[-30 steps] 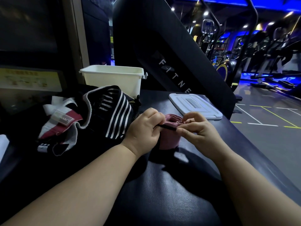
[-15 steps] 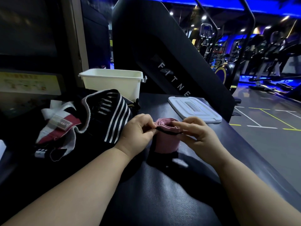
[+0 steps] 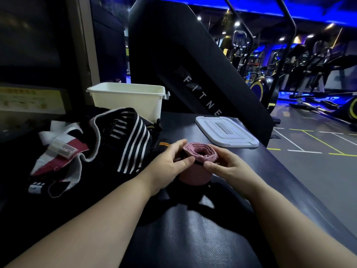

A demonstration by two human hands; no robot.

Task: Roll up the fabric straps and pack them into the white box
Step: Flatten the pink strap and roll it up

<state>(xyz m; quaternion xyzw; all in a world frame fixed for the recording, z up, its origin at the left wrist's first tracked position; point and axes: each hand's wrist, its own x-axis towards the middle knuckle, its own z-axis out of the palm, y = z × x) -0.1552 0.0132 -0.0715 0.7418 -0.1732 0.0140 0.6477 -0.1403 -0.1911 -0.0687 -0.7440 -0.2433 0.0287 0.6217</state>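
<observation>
Pink strap roll [image 3: 200,151]: woven cloth, matt, layered edges slightly fuzzy. Striped straps [image 3: 133,140] at 9 o'clock from it: ribbed elastic-looking cloth, matt. Red-white strap [image 3: 48,167] further out at 9 carries a smoother sewn label [image 3: 63,150]. White box [image 3: 127,105] at 11 o'clock: moulded plastic, smooth, low sheen. Lid [image 3: 226,132] at 1 o'clock: same sort of plastic, a bit glossier. Bench top [image 3: 183,238] at 6 o'clock: black vinyl-like cover, fine pebbled grain, dull sheen. Black panel [image 3: 193,64] at 12: hard, smooth, matt. Floor [image 3: 318,167] at 3 o'clock: smooth, faintly reflective.

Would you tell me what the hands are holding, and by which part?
The left hand and right hand pinch the rolled pink strap near its top rim, on opposite sides.
</observation>
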